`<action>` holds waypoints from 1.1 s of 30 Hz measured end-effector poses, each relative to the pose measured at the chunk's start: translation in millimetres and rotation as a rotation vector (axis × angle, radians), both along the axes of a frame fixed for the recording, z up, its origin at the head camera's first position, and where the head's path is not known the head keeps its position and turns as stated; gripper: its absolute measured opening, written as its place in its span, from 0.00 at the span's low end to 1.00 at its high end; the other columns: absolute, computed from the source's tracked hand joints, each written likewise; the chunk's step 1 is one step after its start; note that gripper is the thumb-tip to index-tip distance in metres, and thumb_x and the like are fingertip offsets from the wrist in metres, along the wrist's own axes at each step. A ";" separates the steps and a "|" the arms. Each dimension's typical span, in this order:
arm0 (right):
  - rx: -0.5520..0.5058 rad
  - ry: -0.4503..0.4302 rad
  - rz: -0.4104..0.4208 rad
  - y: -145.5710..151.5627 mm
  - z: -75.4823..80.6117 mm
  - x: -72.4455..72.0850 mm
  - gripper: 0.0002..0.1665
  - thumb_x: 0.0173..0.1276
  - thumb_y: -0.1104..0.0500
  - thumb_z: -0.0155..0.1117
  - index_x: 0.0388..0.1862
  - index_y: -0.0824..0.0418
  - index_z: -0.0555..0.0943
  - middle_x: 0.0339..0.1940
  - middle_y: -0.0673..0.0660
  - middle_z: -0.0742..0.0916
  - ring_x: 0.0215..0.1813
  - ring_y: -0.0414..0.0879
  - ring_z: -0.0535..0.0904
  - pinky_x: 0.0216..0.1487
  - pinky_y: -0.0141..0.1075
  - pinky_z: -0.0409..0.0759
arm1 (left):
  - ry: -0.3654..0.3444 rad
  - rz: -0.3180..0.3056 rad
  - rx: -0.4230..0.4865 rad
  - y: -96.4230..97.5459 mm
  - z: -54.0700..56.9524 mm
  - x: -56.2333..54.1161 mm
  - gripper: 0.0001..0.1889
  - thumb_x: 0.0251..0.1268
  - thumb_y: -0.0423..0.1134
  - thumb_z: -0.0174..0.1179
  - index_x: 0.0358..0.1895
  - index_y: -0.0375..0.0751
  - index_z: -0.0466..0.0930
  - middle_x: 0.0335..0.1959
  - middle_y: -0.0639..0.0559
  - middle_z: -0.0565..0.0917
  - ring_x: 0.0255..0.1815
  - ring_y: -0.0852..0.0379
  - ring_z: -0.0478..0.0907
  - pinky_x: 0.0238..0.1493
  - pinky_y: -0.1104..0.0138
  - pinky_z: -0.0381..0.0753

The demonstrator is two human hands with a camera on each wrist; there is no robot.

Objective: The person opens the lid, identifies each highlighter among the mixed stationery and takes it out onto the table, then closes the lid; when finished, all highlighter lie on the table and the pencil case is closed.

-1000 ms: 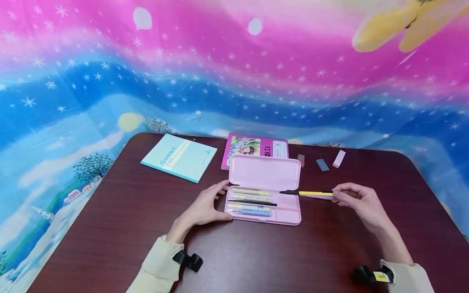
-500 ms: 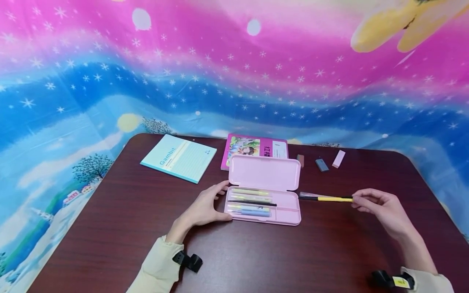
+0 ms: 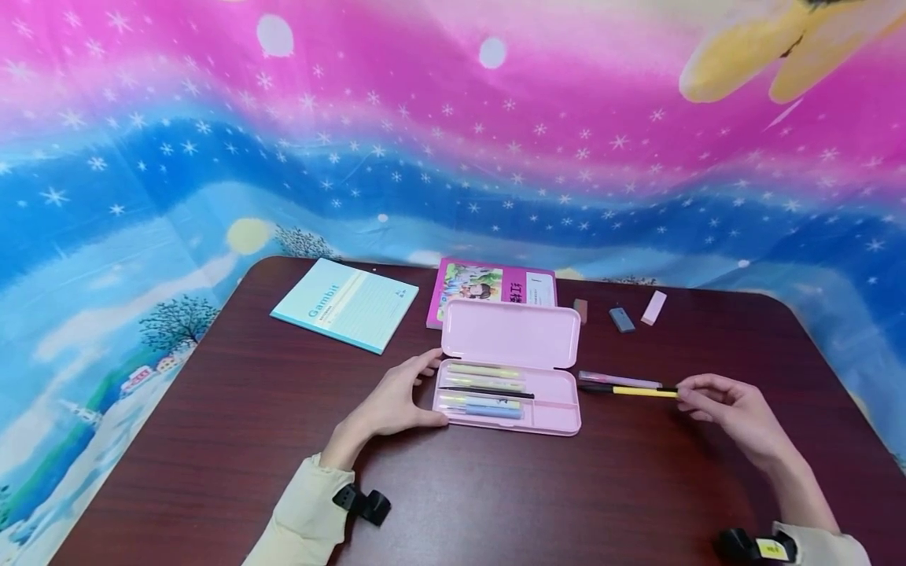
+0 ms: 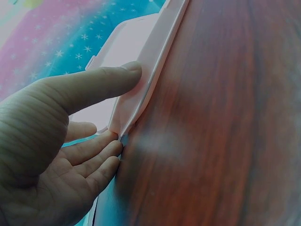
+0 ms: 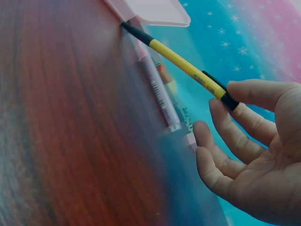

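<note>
A pink pencil case stands with its lid up. Several pens lie in it, among them a slim black one and a blue one. My left hand holds the case by its left end, thumb at the front corner and fingers towards the back corner. In the right wrist view, thumb and forefinger of my right hand pinch the black end of a yellow-and-black pen. The pen points left, its tip beside the case's right end. Just behind it lies a pale pink pen.
A light blue notebook lies at the back left. Behind the lid is a magenta book. A brown eraser, a grey one and a white-pink one lie at the back right. A patterned cloth hangs behind the table.
My right hand has moved right and towards me, taking the yellow-and-black pen from over the case to beside it, low by the pink pen. My left hand has stayed put.
</note>
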State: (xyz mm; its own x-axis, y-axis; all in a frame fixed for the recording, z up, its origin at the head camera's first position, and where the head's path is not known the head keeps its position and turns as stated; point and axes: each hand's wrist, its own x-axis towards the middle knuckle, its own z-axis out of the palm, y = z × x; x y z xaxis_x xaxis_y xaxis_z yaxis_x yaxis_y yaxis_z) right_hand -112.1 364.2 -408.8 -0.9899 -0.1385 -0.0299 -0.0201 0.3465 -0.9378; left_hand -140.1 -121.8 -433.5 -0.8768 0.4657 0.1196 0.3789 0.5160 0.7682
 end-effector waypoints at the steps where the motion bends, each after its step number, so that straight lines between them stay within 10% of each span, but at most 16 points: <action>1: 0.047 -0.008 -0.006 -0.5 -0.5 -0.4 0.12 0.71 0.64 0.58 0.47 0.73 0.79 0.38 0.45 0.86 0.37 0.41 0.84 0.36 0.32 0.83 | -0.002 0.001 -0.002 0.0 -0.2 -0.2 0.51 0.41 0.41 0.78 0.71 0.36 0.59 0.58 0.46 0.75 0.56 0.51 0.72 0.56 0.56 0.75; 9: 0.383 -0.043 -0.070 -3.4 -1.4 -2.2 0.23 0.68 0.49 0.63 0.50 0.68 0.80 0.42 0.45 0.82 0.36 0.39 0.75 0.32 0.33 0.76 | -0.009 -0.003 -0.007 1.1 0.6 0.0 0.50 0.41 0.42 0.78 0.71 0.37 0.59 0.57 0.46 0.75 0.56 0.51 0.72 0.56 0.56 0.75; 33: 0.622 0.066 -0.074 -6.5 -11.2 -8.9 0.11 0.64 0.55 0.68 0.40 0.61 0.84 0.36 0.57 0.86 0.31 0.41 0.79 0.31 0.31 0.76 | -0.034 0.016 0.001 -0.3 0.8 2.3 0.50 0.41 0.41 0.78 0.71 0.37 0.59 0.58 0.46 0.75 0.57 0.51 0.71 0.58 0.56 0.74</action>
